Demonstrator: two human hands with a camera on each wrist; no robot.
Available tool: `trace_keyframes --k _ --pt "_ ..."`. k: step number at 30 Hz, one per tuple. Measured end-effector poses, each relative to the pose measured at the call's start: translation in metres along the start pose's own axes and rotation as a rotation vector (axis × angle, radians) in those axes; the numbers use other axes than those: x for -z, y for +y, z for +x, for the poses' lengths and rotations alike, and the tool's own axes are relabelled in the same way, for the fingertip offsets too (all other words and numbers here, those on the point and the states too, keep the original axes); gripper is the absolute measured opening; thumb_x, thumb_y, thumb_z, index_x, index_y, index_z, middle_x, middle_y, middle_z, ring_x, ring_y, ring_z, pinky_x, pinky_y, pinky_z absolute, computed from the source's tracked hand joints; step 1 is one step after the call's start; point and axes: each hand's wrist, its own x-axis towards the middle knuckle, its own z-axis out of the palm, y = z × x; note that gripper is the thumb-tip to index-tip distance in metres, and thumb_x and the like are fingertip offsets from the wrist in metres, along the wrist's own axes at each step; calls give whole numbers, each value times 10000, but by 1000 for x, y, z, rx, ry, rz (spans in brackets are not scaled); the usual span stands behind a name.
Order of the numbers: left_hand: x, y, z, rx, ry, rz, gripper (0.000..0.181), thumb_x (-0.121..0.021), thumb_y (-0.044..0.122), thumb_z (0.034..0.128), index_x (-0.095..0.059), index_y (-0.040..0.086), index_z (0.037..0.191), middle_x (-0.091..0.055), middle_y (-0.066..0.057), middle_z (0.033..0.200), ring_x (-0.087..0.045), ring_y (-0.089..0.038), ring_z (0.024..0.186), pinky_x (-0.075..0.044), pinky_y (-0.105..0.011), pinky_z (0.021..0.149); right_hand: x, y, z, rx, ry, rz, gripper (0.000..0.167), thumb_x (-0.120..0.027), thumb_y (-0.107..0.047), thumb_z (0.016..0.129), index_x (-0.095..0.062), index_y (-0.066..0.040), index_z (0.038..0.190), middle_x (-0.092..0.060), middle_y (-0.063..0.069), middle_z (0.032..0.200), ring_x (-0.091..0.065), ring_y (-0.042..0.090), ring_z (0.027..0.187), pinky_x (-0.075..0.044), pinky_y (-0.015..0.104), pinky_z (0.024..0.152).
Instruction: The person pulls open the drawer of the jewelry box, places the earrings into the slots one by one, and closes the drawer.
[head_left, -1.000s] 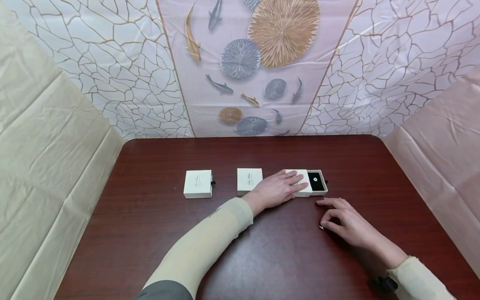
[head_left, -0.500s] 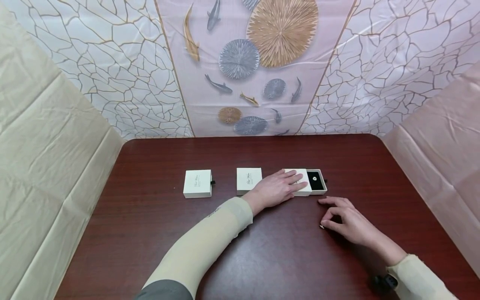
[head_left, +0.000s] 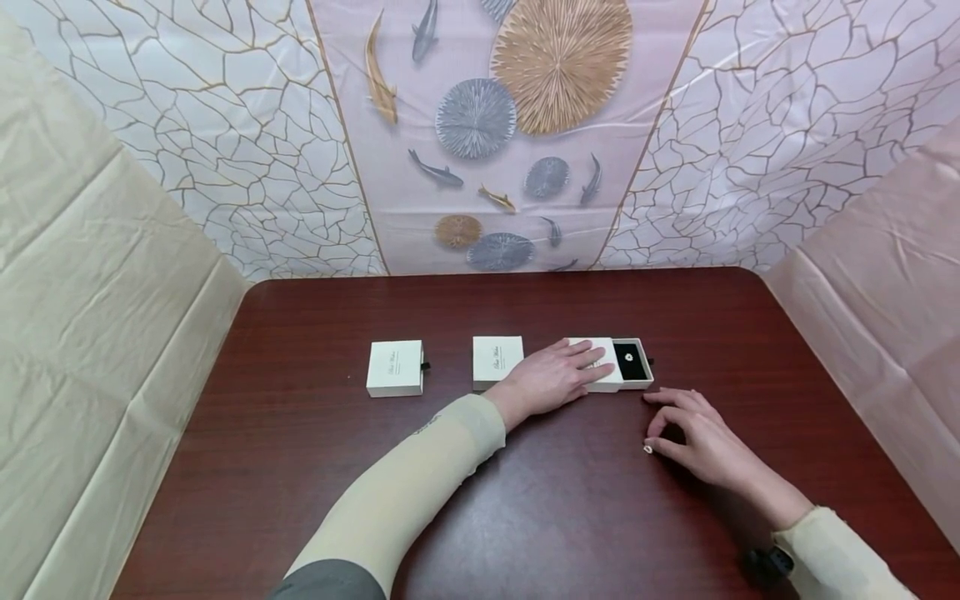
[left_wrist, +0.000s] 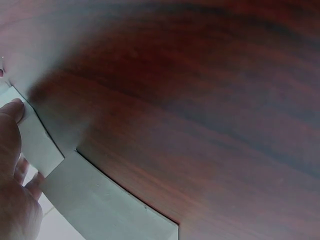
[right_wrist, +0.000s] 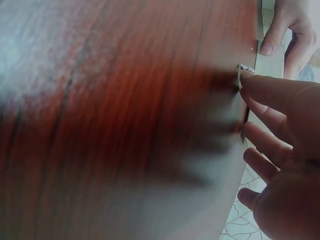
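Observation:
My left hand [head_left: 551, 377] rests with spread fingers on the sleeve of a white drawer box [head_left: 611, 377]. In the right wrist view the left thumb [right_wrist: 268, 47] lies against the box's near side wall. The drawer [head_left: 638, 375] is slid out to the right. On its black insert sits a small pale earring-like piece [head_left: 629, 357]. Just in front of the drawer, my right hand [head_left: 697, 439] pinches a small sparkly earring [head_left: 648, 449] between thumb and index finger. In the right wrist view this earring [right_wrist: 244, 67] shows a row of stones, and the other fingers are loosely bent.
Two more white boxes stand to the left on the dark red wooden table [head_left: 540, 517]. The middle box [head_left: 497, 358] is close to the left wrist. The left box [head_left: 395, 368] has a black pull tab. Patterned cloth [head_left: 480, 217] hangs behind the table.
My right hand has shifted slightly right and away from me with the earring, which shows a little more at the fingertips. The left hand and the boxes have stayed put.

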Motion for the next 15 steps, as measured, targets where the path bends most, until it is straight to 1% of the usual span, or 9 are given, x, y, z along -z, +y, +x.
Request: trace_keyframes --k 1,3,5,9,12,15 --pt "0 0 0 -1 0 1 567 -541 369 1132 -397 280 1673 -392 -24 1713 -335 -216 1596 -306 -400 1287 0 0 0 -1 -1 1 353 -922 -69 762 -657 -301 785 -707 181 1274 -553 441 1263 -321 538 1204" --pt "1 0 0 -1 -1 4 568 -541 369 1131 -396 279 1673 -391 -25 1713 -335 -217 1597 -307 -403 1287 -1 1 0 1 -1 1 351 -915 -61 762 -647 -286 783 -706 192 1269 -556 453 1267 -319 715 1157" --pt "1 0 0 0 1 6 568 -543 368 1131 -397 278 1673 -391 -27 1713 -335 -219 1596 -308 -405 1286 -1 1 1 8 4 -8 351 -914 -56 762 -643 -279 779 -708 195 1262 -563 460 1264 -321 765 1129" --pt "1 -1 0 2 2 9 566 -544 368 1130 -400 282 1671 -395 -24 1711 -340 -215 1594 -313 -403 1284 -1 -1 3 18 20 -41 340 -906 -50 776 -647 -271 770 -716 184 1251 -578 460 1263 -324 734 1159" --pt "1 0 0 1 -3 9 567 -541 370 1131 -396 284 1673 -393 -22 1713 -339 -212 1595 -314 -403 1283 1 -4 2 28 33 -77 305 -893 -61 799 -664 -260 771 -722 178 1244 -588 460 1262 -284 651 1236" --pt "2 0 0 3 -7 8 565 -536 368 1133 -394 284 1673 -388 -21 1715 -335 -212 1597 -314 -404 1284 2 -9 1 57 40 -133 248 -886 -99 813 -680 -234 777 -729 173 1226 -607 458 1252 -247 591 1278"
